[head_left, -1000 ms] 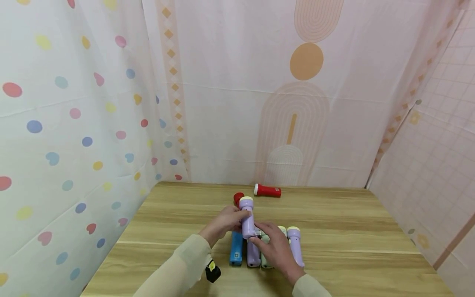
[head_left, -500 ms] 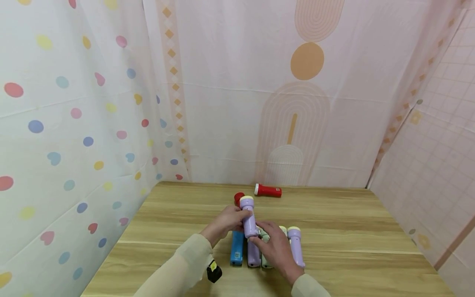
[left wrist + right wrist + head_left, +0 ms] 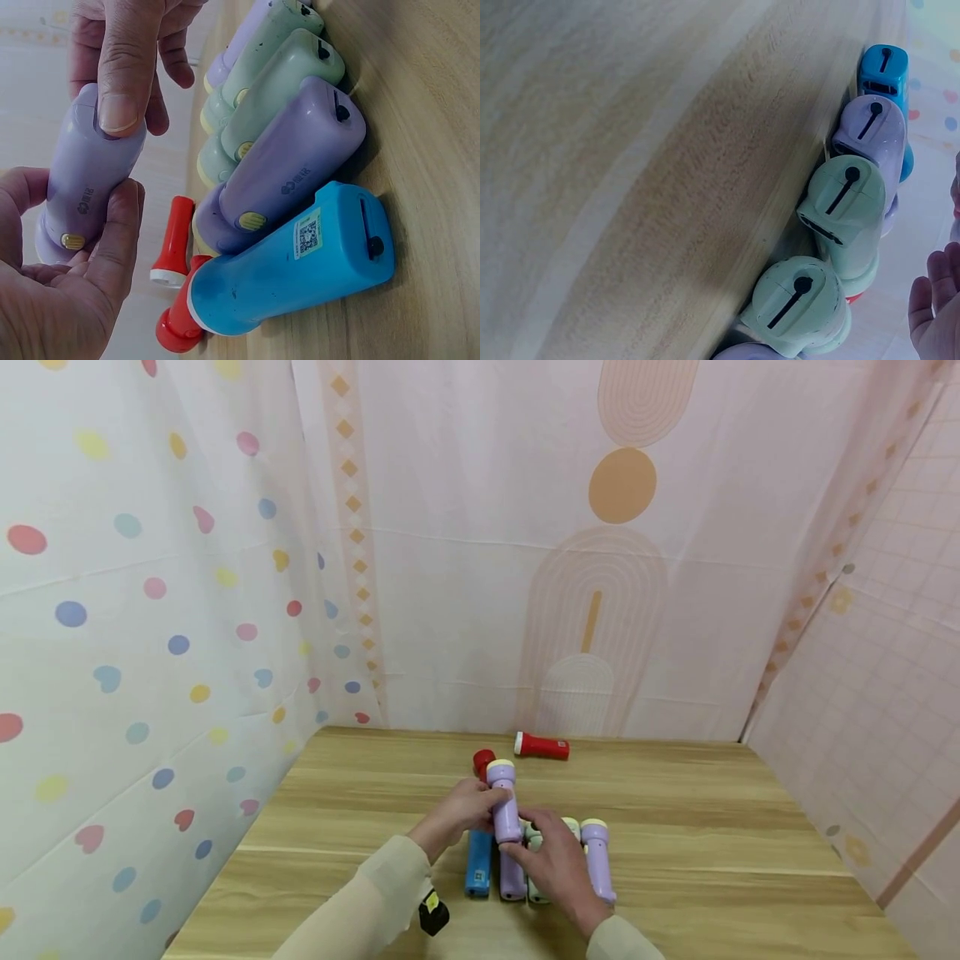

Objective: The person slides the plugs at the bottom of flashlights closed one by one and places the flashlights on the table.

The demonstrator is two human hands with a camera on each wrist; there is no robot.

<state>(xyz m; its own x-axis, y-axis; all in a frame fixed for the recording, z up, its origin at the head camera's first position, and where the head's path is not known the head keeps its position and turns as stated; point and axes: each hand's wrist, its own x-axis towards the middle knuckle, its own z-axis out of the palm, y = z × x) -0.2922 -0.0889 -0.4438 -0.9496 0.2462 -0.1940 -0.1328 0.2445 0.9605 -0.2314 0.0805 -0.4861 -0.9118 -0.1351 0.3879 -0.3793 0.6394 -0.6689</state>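
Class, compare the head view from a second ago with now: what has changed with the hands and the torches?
Very little: the lilac torch held by the left hand has drifted slightly right and down, and the right hand has closed in on its lower end. Both hands still hold it; the row of torches and red torch lie unmoved.

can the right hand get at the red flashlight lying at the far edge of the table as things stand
Probably not at once: the right hand pinches the lilac flashlight together with the left hand. Beyond that, bare table leads to the red flashlight.
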